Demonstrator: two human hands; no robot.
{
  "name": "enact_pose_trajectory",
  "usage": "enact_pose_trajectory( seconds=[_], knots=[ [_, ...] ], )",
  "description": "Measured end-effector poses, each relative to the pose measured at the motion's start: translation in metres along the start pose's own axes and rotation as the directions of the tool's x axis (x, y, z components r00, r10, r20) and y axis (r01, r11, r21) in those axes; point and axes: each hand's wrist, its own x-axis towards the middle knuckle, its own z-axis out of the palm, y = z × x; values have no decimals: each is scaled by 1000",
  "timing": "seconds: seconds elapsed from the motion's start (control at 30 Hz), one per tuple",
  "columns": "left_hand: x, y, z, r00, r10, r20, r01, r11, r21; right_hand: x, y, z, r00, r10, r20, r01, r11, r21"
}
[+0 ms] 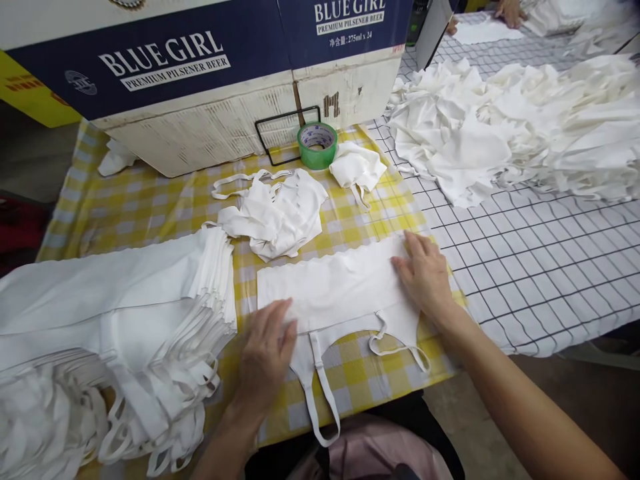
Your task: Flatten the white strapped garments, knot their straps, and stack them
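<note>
A white strapped garment (pixel 340 283), like a camisole or bra top, lies flat on the yellow checked cloth in front of me. Its two thin straps (pixel 324 393) hang towards my lap, the left one reaching past the table edge. My left hand (pixel 267 353) rests at the garment's left side, fingers extended over its edge. On the upper right corner lies my right hand (pixel 425 273), fingers spread and flat against the fabric. To the left is a thick stack of similar white garments (pixel 125 287), straps bunched at its near end.
Crumpled white garments (pixel 275 210) lie beyond the flat one, with a smaller bundle (pixel 357 165) near a green tape roll (pixel 319 157). A large beer carton (pixel 210 87) and black wire frame (pixel 273 143) stand behind. At right, a white garment heap (pixel 515 127); another person's hand (pixel 510 12) shows beyond.
</note>
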Motion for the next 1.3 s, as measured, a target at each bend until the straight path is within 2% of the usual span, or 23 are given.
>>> enact_pose_trajectory(
  seconds=[0.07,0.13,0.23,0.3,0.37,0.43,0.6,0.73,0.83,0.9,0.93,0.97,1.03,1.1,1.13,1.2,1.27,1.3],
  knots=[
    [18,-5,-2,976,-183,-115,195,975,105,5,5,0,988,149,-47,-148,988,35],
    [38,-8,-3,929,-338,-151,367,895,253,12,8,1,971,241,-9,-240,968,74],
    [60,-8,-3,863,-503,-41,470,771,430,21,7,2,950,292,107,-306,941,144],
    [67,-9,-5,823,-564,67,477,750,457,24,6,2,948,283,143,-308,930,203],
    [69,-11,-7,798,-587,137,478,755,448,24,6,2,954,269,133,-295,921,253],
    [68,-15,-9,801,-582,138,478,762,437,23,8,0,953,281,112,-301,909,288],
    [64,-17,-9,812,-583,11,527,741,416,21,14,-2,944,306,122,-329,892,310],
    [62,-14,-4,817,-567,-105,565,751,340,19,10,1,958,283,57,-286,911,297],
    [60,-15,0,821,-544,-171,568,810,148,16,5,-1,957,289,19,-279,901,332],
    [60,-17,3,792,-586,-172,574,810,-121,14,3,-5,950,313,18,-293,867,404],
    [60,-18,3,763,-632,-138,576,760,-300,14,2,-7,945,326,33,-306,839,451],
    [61,-17,4,726,-684,-70,575,660,-484,14,2,-9,939,337,64,-322,801,504],
    [61,-15,2,652,-745,142,559,346,-753,16,3,-11,925,345,161,-367,693,620],
    [60,-9,-4,618,-684,387,567,47,-822,19,3,-12,903,330,277,-421,539,730],
    [59,-6,-8,614,-607,504,599,-57,-798,20,2,-13,890,321,324,-444,454,773],
    [54,1,-19,594,-397,699,706,-158,-690,22,1,-15,870,303,389,-473,294,830],
    [47,6,-29,526,-202,826,817,-150,-557,23,-2,-19,859,289,422,-482,181,857],
    [44,8,-34,486,-141,863,856,-124,-502,23,-3,-21,856,281,433,-484,146,863]
  ],
)
